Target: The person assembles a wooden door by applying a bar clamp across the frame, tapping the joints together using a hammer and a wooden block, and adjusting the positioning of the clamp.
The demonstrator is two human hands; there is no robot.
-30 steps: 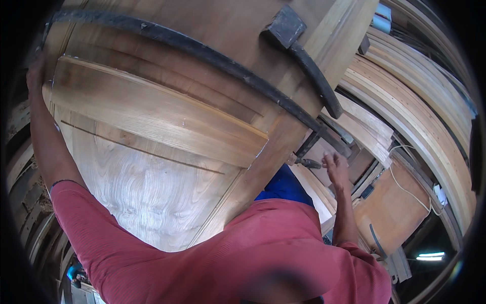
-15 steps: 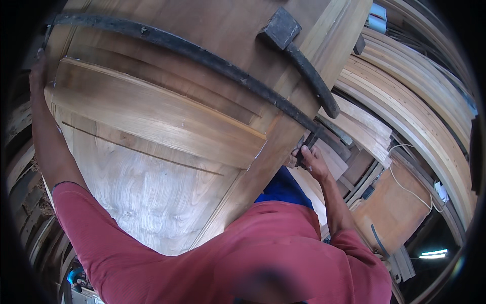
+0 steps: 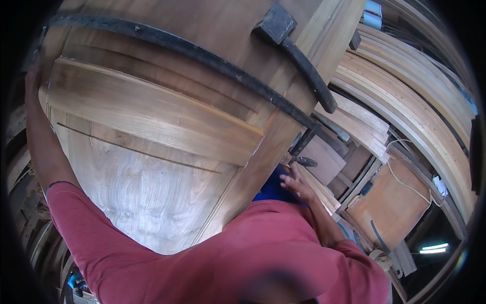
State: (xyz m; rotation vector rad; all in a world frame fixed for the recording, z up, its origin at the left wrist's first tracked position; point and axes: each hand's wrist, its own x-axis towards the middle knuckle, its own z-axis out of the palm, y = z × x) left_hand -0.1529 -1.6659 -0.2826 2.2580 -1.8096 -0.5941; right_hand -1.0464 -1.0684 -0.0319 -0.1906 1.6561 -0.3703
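A long dark metal bar clamp (image 3: 202, 57) spans a panelled wooden door (image 3: 147, 195). At the far left my left hand (image 3: 33, 76) is by the clamp's end, its fingers too dark and blurred to read. The clamp's screw handle (image 3: 307, 162) sticks out past the door's right edge. Just below that handle is my right hand (image 3: 297, 185), fingers apart and holding nothing. A wooden mallet with a dark block head (image 3: 276, 24) and curved handle lies on the door beyond the clamp. A raised wooden board (image 3: 152, 111) crosses the door on the near side of the bar.
Long planks (image 3: 405, 91) are stacked along the right. A brown panel (image 3: 390, 202) with a pale cord (image 3: 407, 175) over it stands closer on that side. More timber (image 3: 33, 202) lies beyond my left arm. Blue cloth (image 3: 273, 187) shows beside the door edge.
My right hand has let go of the clamp's screw handle and dropped nearer to my body. My left hand stays by the clamp's far left end.
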